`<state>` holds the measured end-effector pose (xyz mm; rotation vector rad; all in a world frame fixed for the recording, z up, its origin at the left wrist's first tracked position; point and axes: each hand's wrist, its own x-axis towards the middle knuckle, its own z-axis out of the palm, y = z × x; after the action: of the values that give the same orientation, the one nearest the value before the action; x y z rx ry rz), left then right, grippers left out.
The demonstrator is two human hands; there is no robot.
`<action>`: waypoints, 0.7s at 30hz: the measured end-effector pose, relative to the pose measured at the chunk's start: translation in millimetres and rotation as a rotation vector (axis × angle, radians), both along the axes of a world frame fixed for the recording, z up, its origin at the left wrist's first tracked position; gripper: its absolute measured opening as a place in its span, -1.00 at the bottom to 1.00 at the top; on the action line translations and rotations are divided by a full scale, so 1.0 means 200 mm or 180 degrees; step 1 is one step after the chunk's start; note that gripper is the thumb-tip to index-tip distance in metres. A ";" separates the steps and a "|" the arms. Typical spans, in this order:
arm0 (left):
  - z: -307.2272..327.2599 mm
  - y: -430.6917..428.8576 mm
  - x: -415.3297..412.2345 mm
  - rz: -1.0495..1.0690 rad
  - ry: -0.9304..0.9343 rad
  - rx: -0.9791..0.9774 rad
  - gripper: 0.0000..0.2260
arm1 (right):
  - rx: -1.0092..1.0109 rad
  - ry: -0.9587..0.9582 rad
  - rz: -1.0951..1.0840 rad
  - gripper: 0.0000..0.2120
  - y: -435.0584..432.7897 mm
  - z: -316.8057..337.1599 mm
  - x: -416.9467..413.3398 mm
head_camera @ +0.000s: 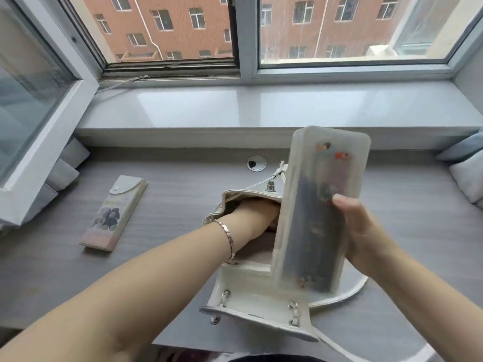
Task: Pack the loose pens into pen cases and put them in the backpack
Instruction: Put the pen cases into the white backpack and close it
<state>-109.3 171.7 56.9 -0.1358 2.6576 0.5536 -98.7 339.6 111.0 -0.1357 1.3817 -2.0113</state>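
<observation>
Two pen cases were in view. The frosted case [321, 205] was held nearly upright in the air over the backpack's [248, 291] 3 o'clock edge. The right hand [366, 231] gripped its long side, thumb on the front face. Dark pen shapes showed through its cloudy wall, filling the lower part; blur made the count unreadable. Small coloured prints sat near its top end.

The flap case [115, 212] lay flat on the desk [65, 270] at 9 o'clock of the backpack, well apart, with its snap flap closed and contents hidden.

The backpack was white and lay on the desk, mouth open toward 12 o'clock and lid folded back toward 6 o'clock. The left hand [256, 215] was sunk into the mouth. Its fingers were hidden, so its grip could not be told.
</observation>
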 end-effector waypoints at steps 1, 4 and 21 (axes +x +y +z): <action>-0.03 -0.02 0.00 0.0191 0.0120 -0.0082 -0.82 | 0.0038 0.0111 -0.0370 -0.72 -0.02 -0.02 -0.02; -0.10 -0.09 -0.03 0.0077 -0.0290 -0.0556 -0.74 | 0.0047 0.0251 -0.1196 -0.93 -0.06 -0.06 -0.08; 0.00 -0.16 0.19 -0.0656 -0.0304 -0.0787 -0.69 | 0.1434 0.2901 0.0290 -0.53 -0.21 -0.11 -0.24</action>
<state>-70.4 139.1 56.5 0.0391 2.5965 0.1480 -146.5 298.1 89.6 -0.9756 2.2823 -1.5347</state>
